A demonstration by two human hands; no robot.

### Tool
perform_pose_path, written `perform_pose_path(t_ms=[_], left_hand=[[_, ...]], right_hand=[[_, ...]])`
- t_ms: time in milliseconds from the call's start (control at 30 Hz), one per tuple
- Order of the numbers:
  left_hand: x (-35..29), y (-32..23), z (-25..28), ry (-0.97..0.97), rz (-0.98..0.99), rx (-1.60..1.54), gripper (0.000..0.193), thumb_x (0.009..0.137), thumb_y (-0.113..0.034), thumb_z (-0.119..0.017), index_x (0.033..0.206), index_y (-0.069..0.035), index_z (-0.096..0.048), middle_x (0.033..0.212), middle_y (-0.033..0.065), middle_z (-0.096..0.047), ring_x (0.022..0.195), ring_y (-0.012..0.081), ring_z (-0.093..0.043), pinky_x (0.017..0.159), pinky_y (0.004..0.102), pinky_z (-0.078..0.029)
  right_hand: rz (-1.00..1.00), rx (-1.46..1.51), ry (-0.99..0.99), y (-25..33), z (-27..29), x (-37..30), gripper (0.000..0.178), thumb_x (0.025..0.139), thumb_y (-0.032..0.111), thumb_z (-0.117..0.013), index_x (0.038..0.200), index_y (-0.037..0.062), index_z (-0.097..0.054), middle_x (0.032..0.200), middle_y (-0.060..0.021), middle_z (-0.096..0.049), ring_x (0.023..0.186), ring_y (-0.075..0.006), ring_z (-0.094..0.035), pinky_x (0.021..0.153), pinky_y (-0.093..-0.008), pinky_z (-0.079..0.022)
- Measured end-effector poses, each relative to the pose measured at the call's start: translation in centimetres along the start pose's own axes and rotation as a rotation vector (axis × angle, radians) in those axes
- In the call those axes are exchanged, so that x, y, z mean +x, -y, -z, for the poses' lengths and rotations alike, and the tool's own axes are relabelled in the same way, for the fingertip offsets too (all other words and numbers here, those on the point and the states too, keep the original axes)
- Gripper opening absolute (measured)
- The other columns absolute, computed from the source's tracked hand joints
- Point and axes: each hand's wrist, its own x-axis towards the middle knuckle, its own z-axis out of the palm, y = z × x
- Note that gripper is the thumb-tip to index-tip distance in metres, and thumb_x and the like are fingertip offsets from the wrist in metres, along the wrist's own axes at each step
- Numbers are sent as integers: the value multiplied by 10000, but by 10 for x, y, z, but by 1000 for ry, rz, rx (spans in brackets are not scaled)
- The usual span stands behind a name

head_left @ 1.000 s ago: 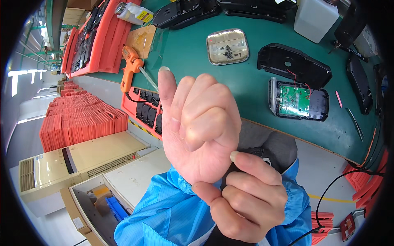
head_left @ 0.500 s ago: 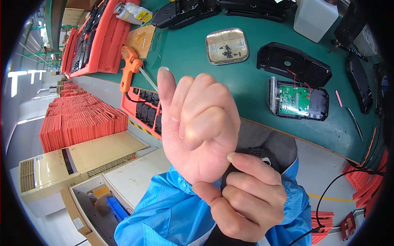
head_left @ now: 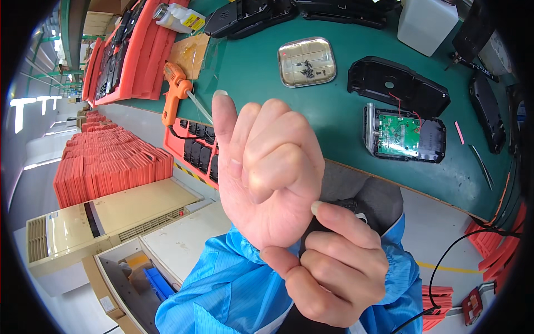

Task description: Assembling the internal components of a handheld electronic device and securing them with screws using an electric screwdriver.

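Standing by, I saw a smooth, matt green bench top point(head_left: 345, 128). Tray point(head_left: 321, 53) at one o'clock in view was shiny metal. At two, black cover point(head_left: 414, 90) was matt plastic; toward three, circuit board point(head_left: 397, 135) had a glossy face. White jug point(head_left: 427, 28) between one and two looked smooth, dull plastic. Glue gun point(head_left: 177, 89) at ten was orange plastic, slight sheen. Red sheets point(head_left: 114, 167) at nine looked foam-like, matt, rough-edged. Jacket point(head_left: 239, 278) at six was thin blue cloth, creased, glossy.

Your jacket point(head_left: 250, 289): bright blue, fine darker lines, bottom centre
Your bench top point(head_left: 250, 64): green, upper right
Your glue gun point(head_left: 176, 92): orange, upper left
Circuit board point(head_left: 397, 135): green, right
Stacked sheets point(head_left: 111, 170): coral red, left
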Motion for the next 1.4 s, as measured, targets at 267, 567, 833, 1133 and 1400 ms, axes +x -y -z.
perform_pose_path(t_ms=[267,567,833,1133,1400], left_hand=[[0,-3,2,12,15,-4,568,1053,-319,-535,575,-56,-374,677,51,-375,570,156,-358,496,291,-371],[2,-1,-1,-24,-4,-51,541,1028,-289,-552,573,-51,-381,677,58,-376,563,158,-347,502,297,-361],[7,-11,-3,-97,21,-274,488,953,-262,-584,573,-87,-333,630,23,-334,538,155,-296,508,312,-312],[6,-13,0,-96,7,-361,474,937,-269,-592,576,-89,-345,630,27,-334,516,158,-293,501,315,-316],[4,-15,-1,-79,-12,-370,476,943,-272,-593,580,-89,-345,631,29,-332,511,157,-288,499,314,-323]], right_hand=[[55,4,-4,-6,-2,-3,417,601,-14,-909,782,74,-544,543,10,-442,492,-133,-478,858,-443,-611],[81,1,-2,-6,-3,-3,409,616,-14,-902,778,72,-536,532,14,-438,477,-127,-474,851,-440,-617],[48,-20,34,-5,-7,-3,407,632,-1,-901,774,71,-526,515,18,-422,472,-124,-466,869,-441,-614],[301,-38,-290,-27,-38,3,309,779,-110,-723,699,17,-452,487,-37,-395,451,-145,-452,853,-506,-638],[278,-32,-296,-26,-44,1,329,772,-111,-726,690,22,-436,480,-36,-395,442,-137,-455,854,-506,-638]])
